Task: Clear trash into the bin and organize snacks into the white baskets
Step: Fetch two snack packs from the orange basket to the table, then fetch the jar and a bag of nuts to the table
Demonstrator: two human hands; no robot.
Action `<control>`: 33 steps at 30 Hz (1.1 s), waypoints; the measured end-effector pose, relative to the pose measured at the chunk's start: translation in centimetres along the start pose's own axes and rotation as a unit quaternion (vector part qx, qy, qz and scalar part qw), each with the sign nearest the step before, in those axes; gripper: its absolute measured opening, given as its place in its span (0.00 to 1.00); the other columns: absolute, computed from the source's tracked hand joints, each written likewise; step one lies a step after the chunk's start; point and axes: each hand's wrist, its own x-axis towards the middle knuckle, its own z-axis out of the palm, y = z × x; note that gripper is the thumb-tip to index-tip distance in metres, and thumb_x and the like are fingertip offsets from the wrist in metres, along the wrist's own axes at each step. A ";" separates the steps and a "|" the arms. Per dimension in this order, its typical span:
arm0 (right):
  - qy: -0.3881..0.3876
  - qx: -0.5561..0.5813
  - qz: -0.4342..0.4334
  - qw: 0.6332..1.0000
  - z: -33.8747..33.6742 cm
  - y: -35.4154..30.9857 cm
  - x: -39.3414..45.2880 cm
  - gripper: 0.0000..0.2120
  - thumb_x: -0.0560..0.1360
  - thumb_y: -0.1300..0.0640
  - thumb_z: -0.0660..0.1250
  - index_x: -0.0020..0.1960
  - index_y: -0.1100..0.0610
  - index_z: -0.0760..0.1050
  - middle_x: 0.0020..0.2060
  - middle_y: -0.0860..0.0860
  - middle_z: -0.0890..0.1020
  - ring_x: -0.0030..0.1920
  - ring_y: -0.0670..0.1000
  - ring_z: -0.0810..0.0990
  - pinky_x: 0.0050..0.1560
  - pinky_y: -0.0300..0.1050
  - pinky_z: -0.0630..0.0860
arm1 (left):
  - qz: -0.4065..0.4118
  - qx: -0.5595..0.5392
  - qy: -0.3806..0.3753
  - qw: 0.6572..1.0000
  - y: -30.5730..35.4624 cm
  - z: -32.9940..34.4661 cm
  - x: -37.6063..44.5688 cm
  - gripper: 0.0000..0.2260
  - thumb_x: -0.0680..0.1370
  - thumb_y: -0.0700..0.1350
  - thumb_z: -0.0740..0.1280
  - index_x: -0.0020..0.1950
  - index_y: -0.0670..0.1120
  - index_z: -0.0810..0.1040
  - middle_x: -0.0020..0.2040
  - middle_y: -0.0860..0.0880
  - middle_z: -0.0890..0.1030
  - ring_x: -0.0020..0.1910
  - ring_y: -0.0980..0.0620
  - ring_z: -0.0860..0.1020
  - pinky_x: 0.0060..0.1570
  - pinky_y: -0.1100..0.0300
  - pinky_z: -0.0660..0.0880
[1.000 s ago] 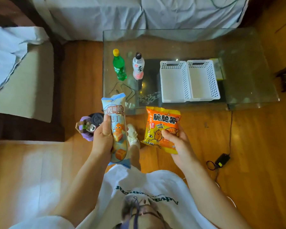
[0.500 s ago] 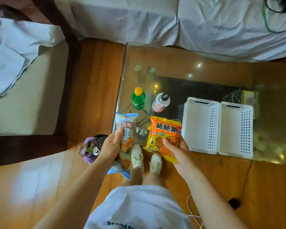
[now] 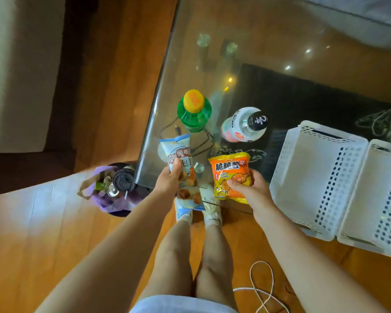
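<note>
Holding one snack apiece, our left hand (image 3: pixel 169 179) is closed round the blue packet (image 3: pixel 182 168), long axis running near to far, and our right hand (image 3: pixel 250 188) grips the orange packet (image 3: pixel 231 175) over the glass table's (image 3: pixel 190 53) near edge. We note both white baskets (image 3: pixel 321 177) lie to the right, empty, the right hand nearer. We judge the way clear; the bottles (image 3: pixel 194 110) stand farther off.

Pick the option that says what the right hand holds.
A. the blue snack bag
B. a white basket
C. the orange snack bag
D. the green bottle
C: the right hand grips the orange snack bag at its lower edge, while the left hand holds the blue snack bag.
</note>
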 end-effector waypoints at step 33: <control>-0.175 -0.210 0.023 0.962 -3.9 -5.2 -13.3 0.13 0.78 0.60 0.62 0.62 0.55 0.71 0.52 0.55 0.80 0.52 0.53 0.78 0.53 0.48 0.74 | -0.056 -0.136 0.080 0.986 -4.6 -4.2 -19.3 0.08 0.80 0.46 0.60 0.57 0.46 0.74 0.45 0.47 0.78 0.43 0.52 0.75 0.39 0.62 0.67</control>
